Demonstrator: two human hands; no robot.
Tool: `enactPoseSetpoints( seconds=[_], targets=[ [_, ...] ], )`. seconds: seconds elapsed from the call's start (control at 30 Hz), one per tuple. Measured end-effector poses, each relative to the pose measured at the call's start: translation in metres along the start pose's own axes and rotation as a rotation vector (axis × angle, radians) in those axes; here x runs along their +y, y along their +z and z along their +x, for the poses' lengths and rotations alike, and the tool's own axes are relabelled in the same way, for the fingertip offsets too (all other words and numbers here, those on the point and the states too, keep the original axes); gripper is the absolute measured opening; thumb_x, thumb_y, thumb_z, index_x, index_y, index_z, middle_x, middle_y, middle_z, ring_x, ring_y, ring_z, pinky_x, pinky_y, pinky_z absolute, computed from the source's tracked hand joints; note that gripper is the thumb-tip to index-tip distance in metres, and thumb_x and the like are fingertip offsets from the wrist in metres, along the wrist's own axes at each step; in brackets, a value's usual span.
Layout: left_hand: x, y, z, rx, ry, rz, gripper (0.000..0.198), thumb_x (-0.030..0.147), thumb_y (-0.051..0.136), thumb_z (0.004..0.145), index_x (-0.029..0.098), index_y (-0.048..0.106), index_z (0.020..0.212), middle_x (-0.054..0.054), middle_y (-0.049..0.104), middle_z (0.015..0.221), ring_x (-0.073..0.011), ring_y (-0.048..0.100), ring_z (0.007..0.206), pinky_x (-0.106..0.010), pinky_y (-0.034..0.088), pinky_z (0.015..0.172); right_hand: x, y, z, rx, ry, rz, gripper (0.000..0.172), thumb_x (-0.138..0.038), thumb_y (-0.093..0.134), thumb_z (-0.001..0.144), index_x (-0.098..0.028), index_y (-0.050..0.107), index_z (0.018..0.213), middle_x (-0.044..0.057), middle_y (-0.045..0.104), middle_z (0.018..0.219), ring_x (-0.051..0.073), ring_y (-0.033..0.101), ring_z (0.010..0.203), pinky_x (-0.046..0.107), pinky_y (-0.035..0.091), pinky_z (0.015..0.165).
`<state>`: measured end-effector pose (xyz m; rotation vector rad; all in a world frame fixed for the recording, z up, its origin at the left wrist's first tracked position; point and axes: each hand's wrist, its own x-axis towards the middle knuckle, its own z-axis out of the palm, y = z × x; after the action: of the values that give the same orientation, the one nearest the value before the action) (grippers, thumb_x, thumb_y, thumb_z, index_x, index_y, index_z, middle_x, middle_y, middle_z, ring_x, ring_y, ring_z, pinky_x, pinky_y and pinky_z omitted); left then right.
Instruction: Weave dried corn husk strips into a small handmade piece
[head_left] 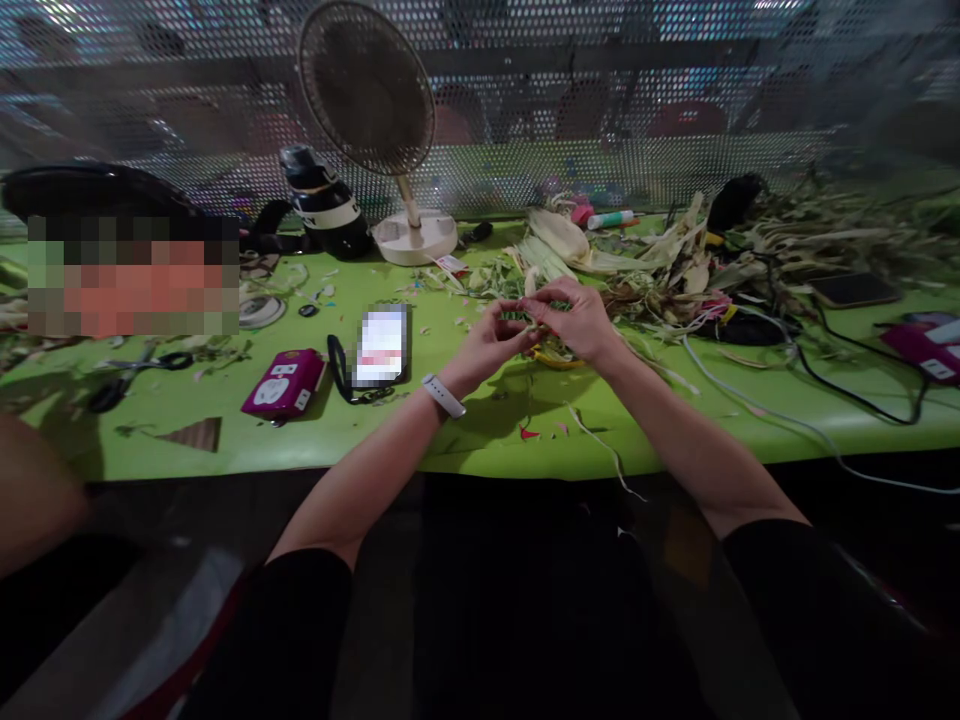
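- Where the green bench [225,440] runs across, dried husks [675,260] pile over its far right part.
- A fan [367,90] stands at its far edge.
- The left hand [491,342] and right hand [581,322] meet mid-bench, each grip pinched closed on a leaf strip [527,316].

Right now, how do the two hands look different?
The left hand has a white watch on its wrist; the right hand has a bare wrist. The left hand points up; the right hand curls down. Both pinch the leaf strips over the green table.
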<state>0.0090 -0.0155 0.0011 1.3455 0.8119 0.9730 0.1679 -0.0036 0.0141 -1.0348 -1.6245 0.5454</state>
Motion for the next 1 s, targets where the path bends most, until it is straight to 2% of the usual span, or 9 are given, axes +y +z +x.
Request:
enactPoseSetpoints(
  seconds=[0.17,0.33,0.43,0.5,0.6,0.63,0.77,0.87,1.0],
  targets=[
    [0.006,-0.007,0.001,-0.013,-0.228,-0.109,0.03,0.042,0.074,0.072,0.018,0.069,0.089,-0.002,0.069,0.089,-0.007,0.055,0.066,-0.019,0.035,0.054,0.003,-0.003,0.004,-0.078,0.06,0.098,0.026,-0.042,0.074,0.071,-0.017,0.07,0.069,0.002,0.064,0.073,0.014,0.059,0.074,0.03,0.049,0.072],
    [0.003,-0.007,0.0,-0.094,-0.256,-0.199,0.019,0.034,0.078,0.071,0.019,0.07,0.079,-0.001,0.066,0.075,-0.0076,0.055,0.062,-0.021,0.036,0.054,0.0,0.0,0.002,-0.222,0.256,0.262,0.038,-0.054,0.077,0.062,-0.018,0.067,0.071,0.0,0.065,0.068,0.013,0.056,0.066,0.029,0.048,0.064],
    [0.0,-0.007,0.001,-0.103,-0.249,-0.181,0.015,0.031,0.077,0.072,0.017,0.071,0.076,-0.002,0.066,0.074,-0.007,0.054,0.059,-0.022,0.035,0.053,-0.006,-0.001,0.002,-0.267,0.276,0.262,0.043,-0.058,0.077,0.061,-0.018,0.067,0.073,0.001,0.066,0.068,0.013,0.055,0.064,0.029,0.048,0.062],
    [-0.001,-0.007,0.004,-0.048,-0.208,-0.176,0.014,0.029,0.078,0.071,0.017,0.073,0.078,-0.002,0.068,0.077,-0.0061,0.054,0.061,-0.021,0.036,0.053,-0.012,-0.008,0.002,-0.212,0.224,0.19,0.042,-0.058,0.075,0.064,-0.018,0.067,0.074,0.0,0.064,0.069,0.013,0.054,0.065,0.028,0.047,0.062],
    [0.002,-0.009,0.007,0.053,-0.109,-0.241,0.016,0.03,0.078,0.072,0.019,0.076,0.083,-0.002,0.07,0.083,-0.0052,0.053,0.062,-0.019,0.038,0.053,-0.02,-0.022,0.004,0.022,0.064,-0.01,0.037,-0.053,0.065,0.077,-0.018,0.063,0.068,0.0,0.058,0.066,0.012,0.05,0.064,0.028,0.043,0.064],
    [0.003,-0.01,0.007,0.081,-0.082,-0.272,0.016,0.03,0.077,0.072,0.019,0.076,0.084,-0.002,0.07,0.085,-0.0048,0.052,0.062,-0.019,0.038,0.052,-0.021,-0.027,0.005,0.047,0.027,-0.081,0.039,-0.052,0.061,0.081,-0.018,0.061,0.062,0.0,0.054,0.061,0.013,0.048,0.062,0.029,0.041,0.064],
    [0.01,-0.011,0.008,0.147,-0.057,-0.35,0.018,0.031,0.075,0.074,0.019,0.076,0.087,-0.001,0.069,0.081,-0.0047,0.05,0.059,-0.017,0.036,0.048,-0.017,-0.029,0.004,-0.173,0.062,-0.301,0.036,-0.047,0.066,0.077,-0.017,0.063,0.059,0.003,0.057,0.062,0.014,0.048,0.062,0.03,0.037,0.063],
    [0.011,-0.011,0.007,0.138,-0.065,-0.376,0.018,0.032,0.074,0.076,0.018,0.076,0.088,-0.001,0.068,0.076,-0.0063,0.052,0.06,-0.018,0.04,0.05,-0.009,-0.021,0.003,-0.247,0.144,-0.178,0.03,-0.045,0.068,0.075,-0.015,0.069,0.073,0.003,0.064,0.07,0.015,0.052,0.065,0.03,0.04,0.066],
    [0.01,-0.01,0.007,0.129,-0.06,-0.394,0.018,0.032,0.072,0.078,0.019,0.075,0.09,-0.003,0.07,0.08,-0.0082,0.056,0.063,-0.019,0.044,0.053,0.0,-0.015,0.005,-0.26,0.251,0.137,0.039,-0.052,0.072,0.069,-0.015,0.069,0.081,0.002,0.066,0.075,0.013,0.054,0.067,0.029,0.044,0.068]
  ],
)
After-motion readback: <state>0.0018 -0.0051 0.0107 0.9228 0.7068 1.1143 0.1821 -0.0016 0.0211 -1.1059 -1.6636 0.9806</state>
